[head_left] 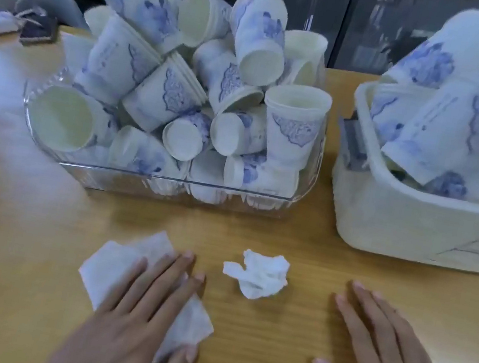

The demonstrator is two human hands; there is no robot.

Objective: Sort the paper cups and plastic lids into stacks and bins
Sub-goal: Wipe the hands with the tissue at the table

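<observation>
A person's left hand (131, 312) lies flat with fingers straight on a flattened white tissue (117, 268), pressing it to the wooden worktop (269, 330), while the right hand (385, 360) rests palm-down and open on the bare wood, holding nothing. Between the two hands, a little further from the person, sits a crumpled tissue (258, 274), touching neither. Beyond the hands, a clear plastic bin (166, 189) is heaped above its rim with paper cups (164, 94), white with a blue pattern, lying at all angles, some nested into short stacks. To the right, well apart from that bin, a white bin (415, 231) with a scribbled mark on its front holds more of the same cups (439, 130), one long nested stack leaning up out of it. At far left the view is blurred; a small dark object (38, 29) lies near the worktop's back edge
</observation>
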